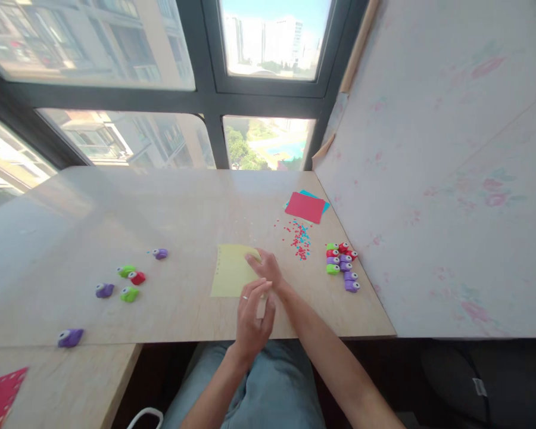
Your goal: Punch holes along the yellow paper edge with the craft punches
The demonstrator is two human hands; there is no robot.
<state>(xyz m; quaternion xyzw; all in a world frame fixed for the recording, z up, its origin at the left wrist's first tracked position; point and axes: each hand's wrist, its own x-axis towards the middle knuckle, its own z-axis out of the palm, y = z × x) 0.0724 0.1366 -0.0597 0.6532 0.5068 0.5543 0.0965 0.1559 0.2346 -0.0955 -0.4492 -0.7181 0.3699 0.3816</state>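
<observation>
Both hands [259, 298] together, fingers loosely curled, on the yellow paper [231, 271].

Red sheet [2, 396] cut off bottom-left – confetti bits [298, 238] too small

around the desk

a red sheet [305, 207] lies on a blue sheet [315, 197] at the far right of the desk [183, 208], with red and blue confetti [298, 237] scattered just before it. a tight cluster of small punches [342, 266] sits near the right edge. loose punches [125, 281] lie scattered on the left.
</observation>
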